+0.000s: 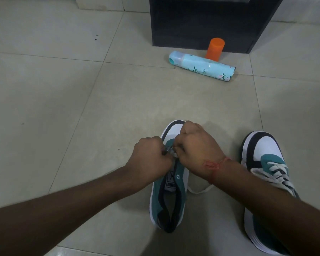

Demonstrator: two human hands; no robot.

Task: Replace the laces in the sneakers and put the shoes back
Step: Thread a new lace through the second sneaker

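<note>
Working a white lace (171,150) into the lower eyelets of a teal, white and black sneaker (169,196), a person sat over the shoe at about six o'clock on the tiled floor (63,89). The left hand (150,157) was curled tight, pinching the lace end against the shoe's left edge; the right hand (196,150) was likewise curled around the lace from the other side. A loose run of lace trailed from under the right wrist towards four o'clock. That slack could be drawn back out of an eyelet, or an eyelet skipped, since the fists hid the holes. The tongue tag appeared to read "PUMA", upside down and partly covered. The second sneaker (266,174), already laced, stood just beside at four o'clock. Further out, at one o'clock, a pale blue spray can (201,66) lay on its side, its print too small to read, touching an orange cap (214,48) before a dark cabinet (201,24).
</note>
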